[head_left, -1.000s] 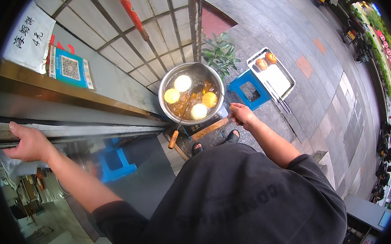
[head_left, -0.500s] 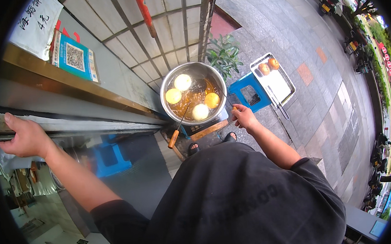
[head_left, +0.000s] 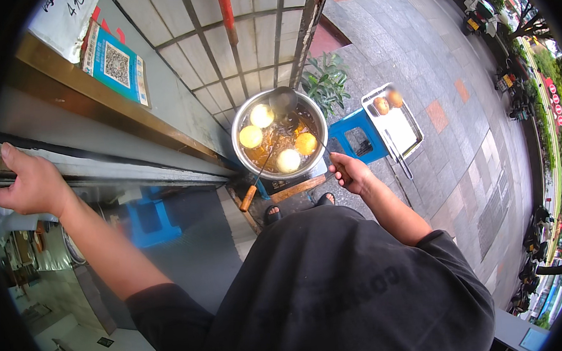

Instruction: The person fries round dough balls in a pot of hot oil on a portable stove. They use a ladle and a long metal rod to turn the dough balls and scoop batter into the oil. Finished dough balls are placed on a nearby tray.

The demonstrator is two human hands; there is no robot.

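A steel pot [head_left: 236,146] of bubbling oil stands in front of me, with several round fritters floating in it, some pale and some golden, such as a golden fritter [head_left: 305,144]. My right hand [head_left: 350,172] is closed on the thin handle of a ladle. The ladle's dark round bowl [head_left: 283,101] is over the pot's far side. Another tool's wooden handle [head_left: 248,199] leans over the near left rim, its thin metal shaft reaching into the oil. Far to the left, my left hand [head_left: 32,184] grips the edge of a window ledge [head_left: 88,176], its fingertips partly hidden.
Under the pot is a cooker [head_left: 294,182]. To the right, a blue stool [head_left: 359,141] stands beside a white tray [head_left: 408,126] with two browned fritters [head_left: 381,105] and tongs [head_left: 399,155]. A leafy plant [head_left: 325,83] and a tiled wall [head_left: 254,55] stand behind the pot.
The ladle's bowl has come up out of the oil to the pot's far rim. My right hand has shifted slightly down and left. My left hand stays on the ledge.
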